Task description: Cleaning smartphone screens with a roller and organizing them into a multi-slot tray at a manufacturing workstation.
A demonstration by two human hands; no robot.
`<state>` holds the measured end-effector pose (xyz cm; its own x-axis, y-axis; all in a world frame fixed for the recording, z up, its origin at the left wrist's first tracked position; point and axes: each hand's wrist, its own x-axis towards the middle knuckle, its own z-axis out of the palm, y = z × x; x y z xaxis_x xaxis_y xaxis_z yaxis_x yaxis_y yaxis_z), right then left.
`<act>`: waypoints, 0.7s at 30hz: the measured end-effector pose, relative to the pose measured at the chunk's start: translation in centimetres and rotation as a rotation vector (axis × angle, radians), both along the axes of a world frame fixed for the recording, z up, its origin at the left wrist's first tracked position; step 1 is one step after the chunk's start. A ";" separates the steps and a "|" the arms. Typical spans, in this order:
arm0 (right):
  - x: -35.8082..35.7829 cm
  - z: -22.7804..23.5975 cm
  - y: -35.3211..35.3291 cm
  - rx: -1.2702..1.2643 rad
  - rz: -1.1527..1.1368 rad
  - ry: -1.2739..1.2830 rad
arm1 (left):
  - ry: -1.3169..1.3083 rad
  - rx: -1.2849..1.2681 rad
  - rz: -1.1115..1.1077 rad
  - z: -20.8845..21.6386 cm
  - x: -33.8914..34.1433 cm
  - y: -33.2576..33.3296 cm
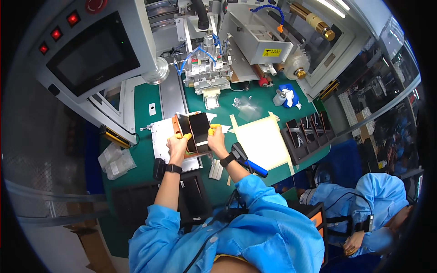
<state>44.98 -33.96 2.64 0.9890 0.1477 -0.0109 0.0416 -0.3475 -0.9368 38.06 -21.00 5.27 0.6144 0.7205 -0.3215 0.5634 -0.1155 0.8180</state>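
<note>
A flat black rectangular panel [199, 127] is tilted over an orange-brown fixture [176, 125] on a white plate [160, 136]. My left hand [176, 146] is closed, its thumb and forefinger pinching at the panel's left edge. My right hand [216, 139] pinches the right edge. Yellow finger covers sit on fingertips of both hands. A dark recess of the fixture shows between the panel and the orange strip. Black straps with small devices are on both wrists.
Behind the fixture stands a metal press head [207, 73] with blue tubes. A cream sheet [261, 143] lies to the right, beside a black slotted tray [307, 136] of dark panels. Dark trays [191, 195] lie under my left forearm. Another person [364, 214] sits at right.
</note>
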 end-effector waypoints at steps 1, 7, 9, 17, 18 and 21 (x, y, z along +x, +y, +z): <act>-0.2 0.5 0.5 -0.015 -0.010 -0.036 | -0.114 -0.253 0.026 1.2 -0.5 0.3; -2.4 0.5 4.1 0.033 -0.029 -0.172 | -0.664 -0.755 0.210 5.7 -8.9 1.1; -3.2 0.4 5.0 -0.192 -0.043 -0.331 | -0.661 -0.814 0.287 5.6 -11.5 0.6; -1.8 1.5 -1.4 -0.444 0.328 -0.223 | -0.661 -0.963 0.281 5.8 -16.1 -1.8; -2.4 0.7 -4.3 -0.252 0.160 -0.490 | -0.692 -0.983 0.237 5.9 -16.6 -1.9; -4.6 1.8 -13.6 -0.684 0.052 -0.125 | -0.698 -1.021 0.257 5.8 -18.2 -2.1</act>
<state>40.42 -47.55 4.45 0.9807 0.1953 -0.0048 0.1673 -0.8525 -0.4952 19.87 -23.15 11.12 0.7568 0.4596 -0.4648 -0.1109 0.7910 0.6016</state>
